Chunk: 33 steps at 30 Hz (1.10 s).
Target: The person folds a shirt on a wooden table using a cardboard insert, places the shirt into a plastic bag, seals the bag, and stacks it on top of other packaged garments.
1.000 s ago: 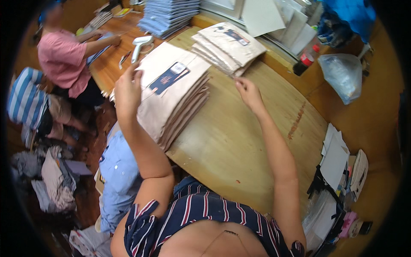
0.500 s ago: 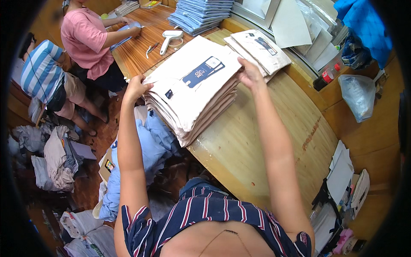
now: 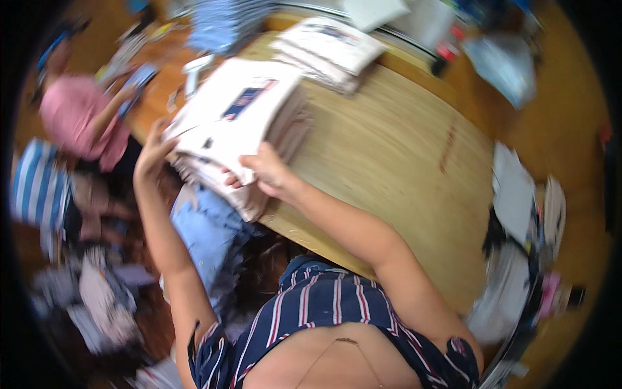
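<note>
A thick stack of folded cream garments (image 3: 285, 139) lies on the wooden table. The top folded garment (image 3: 214, 104) bears a dark blue label (image 3: 248, 100) and a small dark tag. My left hand (image 3: 154, 154) is at its left corner, thumb and fingers closed on the edge, slightly blurred. At the near right corner, my right hand (image 3: 267, 172) pinches the top garment, its thumb above and its fingers under the edge. That corner is lifted a little off the layers below. A smaller pile of cream garments (image 3: 327, 48) lies beyond the stack.
Blue folded clothes (image 3: 227, 26) are piled at the far edge, near a white handheld tool (image 3: 195, 74). A person in pink (image 3: 84, 117) handles something blue at far left; another wears a striped top (image 3: 42, 185). Loose blue cloth (image 3: 207, 233) hangs below the table (image 3: 376, 155).
My right hand has moved from the top garment's far right corner to its near right corner. My left hand stays at the left corner. The whole view has shifted.
</note>
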### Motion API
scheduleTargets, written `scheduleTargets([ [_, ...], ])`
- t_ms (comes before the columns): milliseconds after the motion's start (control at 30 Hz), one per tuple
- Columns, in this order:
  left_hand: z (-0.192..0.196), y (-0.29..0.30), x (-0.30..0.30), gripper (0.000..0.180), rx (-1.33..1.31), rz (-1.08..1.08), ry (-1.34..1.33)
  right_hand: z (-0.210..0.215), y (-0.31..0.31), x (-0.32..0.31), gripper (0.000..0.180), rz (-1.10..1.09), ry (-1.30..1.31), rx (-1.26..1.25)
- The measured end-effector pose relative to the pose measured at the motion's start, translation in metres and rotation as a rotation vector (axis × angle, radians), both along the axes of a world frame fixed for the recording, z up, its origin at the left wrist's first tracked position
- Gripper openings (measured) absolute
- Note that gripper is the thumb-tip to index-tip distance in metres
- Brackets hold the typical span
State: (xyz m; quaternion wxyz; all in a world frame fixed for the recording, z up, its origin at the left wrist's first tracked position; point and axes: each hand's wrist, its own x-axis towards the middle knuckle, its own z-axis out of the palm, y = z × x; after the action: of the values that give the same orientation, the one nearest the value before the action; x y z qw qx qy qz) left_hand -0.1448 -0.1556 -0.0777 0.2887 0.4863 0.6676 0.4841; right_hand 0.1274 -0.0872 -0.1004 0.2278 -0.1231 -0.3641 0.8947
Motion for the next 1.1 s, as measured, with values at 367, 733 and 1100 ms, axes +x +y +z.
scheduleTargets([
  [367, -0.058, -0.029, 0.294, 0.015, 0.213, -0.177, 0.263, -0.027, -0.021, 0.286, 0.029, -0.192, -0.380, 0.202],
  [733, -0.113, -0.011, 0.355, 0.039, 0.101, -0.309, 0.846, -0.073, -0.147, 0.606, 0.038, -1.427, -2.928, 0.581],
  [1100, -0.073, 0.004, 0.437, 0.044, 0.056, -0.625, 0.291, 0.016, -0.227, 0.557, 0.022, -1.143, -2.546, 0.107],
])
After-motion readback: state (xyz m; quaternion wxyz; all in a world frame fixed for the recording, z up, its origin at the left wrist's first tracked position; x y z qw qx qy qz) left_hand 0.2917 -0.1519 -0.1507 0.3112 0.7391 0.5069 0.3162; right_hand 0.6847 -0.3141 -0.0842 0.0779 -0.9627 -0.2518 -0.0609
